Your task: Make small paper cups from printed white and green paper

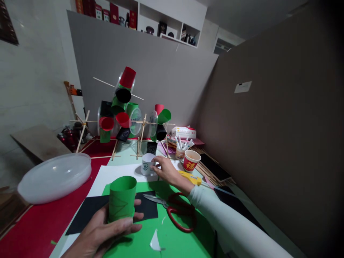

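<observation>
A green paper tube with faint lines drawn on its side is upright in my left hand, fingers wrapped round its lower part. My right hand reaches forward and grips the right edge of a white paper tube between thumb and fingers. That tube stands on a white sheet and bears a green numeral 3. Scissors with red handles lie between my hands, over green paper and a piece of black paper.
Stick frames holding red, green and black tubes stand behind. A red-and-white paper cup, a cup of markers and a yellow glue gun are at right. A translucent lid-like piece lies left. Grey panels close off the back and right.
</observation>
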A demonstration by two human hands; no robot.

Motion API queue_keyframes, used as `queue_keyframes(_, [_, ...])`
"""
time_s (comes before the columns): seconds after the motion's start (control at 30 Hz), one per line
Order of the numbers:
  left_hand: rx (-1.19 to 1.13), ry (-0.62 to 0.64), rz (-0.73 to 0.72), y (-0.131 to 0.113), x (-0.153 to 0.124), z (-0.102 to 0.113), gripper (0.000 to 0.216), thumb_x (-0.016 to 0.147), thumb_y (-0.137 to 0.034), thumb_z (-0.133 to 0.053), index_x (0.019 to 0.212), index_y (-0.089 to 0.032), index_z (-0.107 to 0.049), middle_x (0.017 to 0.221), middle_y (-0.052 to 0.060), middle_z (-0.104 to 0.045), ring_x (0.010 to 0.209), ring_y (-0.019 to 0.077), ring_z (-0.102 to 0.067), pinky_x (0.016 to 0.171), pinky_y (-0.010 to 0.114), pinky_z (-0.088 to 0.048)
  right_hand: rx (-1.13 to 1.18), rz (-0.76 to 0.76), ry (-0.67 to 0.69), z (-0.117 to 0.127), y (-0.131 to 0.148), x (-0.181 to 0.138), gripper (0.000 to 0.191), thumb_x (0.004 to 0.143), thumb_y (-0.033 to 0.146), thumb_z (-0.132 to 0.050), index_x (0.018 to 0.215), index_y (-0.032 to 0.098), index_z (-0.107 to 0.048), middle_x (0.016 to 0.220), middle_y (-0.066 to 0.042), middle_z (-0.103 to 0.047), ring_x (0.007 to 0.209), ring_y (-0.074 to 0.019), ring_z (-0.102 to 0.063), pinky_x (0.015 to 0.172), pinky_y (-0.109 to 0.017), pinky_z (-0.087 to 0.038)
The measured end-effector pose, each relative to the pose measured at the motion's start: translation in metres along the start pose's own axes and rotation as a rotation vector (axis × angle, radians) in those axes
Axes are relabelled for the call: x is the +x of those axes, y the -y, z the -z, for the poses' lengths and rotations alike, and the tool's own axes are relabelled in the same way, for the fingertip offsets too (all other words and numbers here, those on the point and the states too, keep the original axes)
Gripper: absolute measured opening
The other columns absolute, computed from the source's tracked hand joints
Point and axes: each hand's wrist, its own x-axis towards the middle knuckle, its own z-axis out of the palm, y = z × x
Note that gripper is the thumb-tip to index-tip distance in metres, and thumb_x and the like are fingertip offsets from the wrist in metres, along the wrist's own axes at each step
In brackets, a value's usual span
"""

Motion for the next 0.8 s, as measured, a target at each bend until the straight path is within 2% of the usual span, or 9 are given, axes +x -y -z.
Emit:
queue_keyframes(0.2, [-0.021, 0.002, 0.03, -0.004, -0.007, -0.002, 0.076, 0.074, -0.03, -0.09, 0.14, -0.013, -0.056, 0.123, 0.021, -0.079, 0.107, 0.035, -0.076, 0.09, 0.042, -0.06, 0.141, -0.013, -0.052, 0.021, 0.012, -0.024, 0.035, 0.099, 0.029, -0.069, 0.131, 0.018, -0.062, 0.139, -0.015, -0.062, 0.124, -0.0303, -0.062, 0.105, -0.054, -0.051])
queue_keyframes(0.3, [-0.007, -0.001, 0.022, -0.01, -0.015, -0.011, 0.061, 0.076, -0.03, -0.088, 0.13, -0.014, -0.065, 0.117, 0.019, -0.081, 0.103, 0.0322, -0.077, 0.086, 0.039, -0.061, 0.31, -0.024, 0.005, 0.035, 0.034, -0.047, 0.031, 0.1, 0.033, -0.065, 0.126, 0.018, -0.062, 0.131, -0.015, -0.068, 0.114, -0.028, -0.069, 0.097, -0.047, -0.057])
queue_keyframes(0.37, [0.02, 0.03, 0.015, -0.012, -0.021, -0.018, 0.054, 0.073, -0.029, -0.089, 0.122, -0.014, -0.07, 0.11, 0.017, -0.083, 0.097, 0.0306, -0.078, 0.083, 0.037, -0.062, 0.427, -0.007, 0.066, 0.039, 0.054, -0.062, 0.027, 0.1, 0.038, -0.065, 0.12, 0.02, -0.064, 0.124, -0.011, -0.072, 0.116, -0.0248, -0.07, 0.099, -0.041, -0.057])
queue_keyframes(0.43, [0.057, 0.081, 0.004, -0.011, -0.026, -0.022, 0.058, 0.066, -0.031, -0.093, 0.117, -0.013, -0.072, 0.104, 0.016, -0.084, 0.092, 0.0322, -0.078, 0.081, 0.038, -0.063, 0.547, -0.01, 0.127, 0.038, 0.077, -0.078, 0.034, 0.101, 0.042, -0.064, 0.129, 0.024, -0.06, 0.132, -0.008, -0.07, 0.124, -0.0225, -0.067, 0.102, -0.037, -0.056])
queue_keyframes(0.5, [0.079, 0.086, 0.005, -0.007, -0.029, -0.023, 0.073, 0.059, -0.033, -0.097, 0.124, -0.015, -0.068, 0.106, 0.016, -0.084, 0.098, 0.0374, -0.078, 0.085, 0.043, -0.063, 0.82, -0.118, 0.179, 0.034, 0.096, -0.09, 0.053, 0.091, 0.043, -0.077, 0.137, 0.027, -0.054, 0.138, -0.009, -0.066, 0.129, -0.0241, -0.064, 0.102, -0.036, -0.056])
queue_keyframes(0.57, [0.068, 0.047, 0.017, -0.003, -0.031, -0.021, 0.097, 0.057, -0.034, -0.099, 0.142, -0.018, -0.055, 0.116, 0.016, -0.083, 0.113, 0.0421, -0.074, 0.096, 0.049, -0.06, 0.881, -0.202, 0.177, 0.026, 0.109, -0.099, 0.069, 0.081, 0.045, -0.087, 0.139, 0.03, -0.052, 0.134, -0.009, -0.066, 0.106, -0.0246, -0.072, 0.08, -0.033, -0.062])
queue_keyframes(0.67, [0.003, 0.024, 0.035, 0.002, -0.034, -0.02, 0.122, 0.06, -0.037, -0.099, 0.16, -0.023, -0.029, 0.123, 0.016, -0.08, 0.125, 0.045, -0.068, 0.104, 0.055, -0.056, 0.858, -0.249, 0.105, 0.014, 0.116, -0.107, 0.068, 0.079, 0.046, -0.087, 0.136, 0.031, -0.053, 0.129, -0.008, -0.063, 0.076, -0.0186, -0.071, 0.057, -0.029, -0.058])
queue_keyframes(0.73, [-0.068, 0.038, 0.051, 0.003, -0.035, -0.021, 0.126, 0.063, -0.04, -0.098, 0.162, -0.023, -0.023, 0.124, 0.016, -0.08, 0.123, 0.0455, -0.069, 0.102, 0.055, -0.058, 0.823, -0.234, 0.066, 0.008, 0.115, -0.111, 0.06, 0.083, 0.044, -0.084, 0.134, 0.03, -0.055, 0.127, -0.008, -0.064, 0.08, -0.0201, -0.071, 0.058, -0.029, -0.059])
queue_keyframes(0.8, [-0.117, 0.025, 0.059, 0.004, -0.035, -0.022, 0.123, 0.065, -0.041, -0.097, 0.162, -0.022, -0.024, 0.123, 0.015, -0.081, 0.118, 0.0434, -0.072, 0.1, 0.052, -0.059, 0.726, -0.191, 0.0, 0.005, 0.114, -0.114, 0.05, 0.088, 0.04, -0.079, 0.132, 0.028, -0.058, 0.123, -0.008, -0.068, 0.096, -0.024, -0.07, 0.072, -0.033, -0.06])
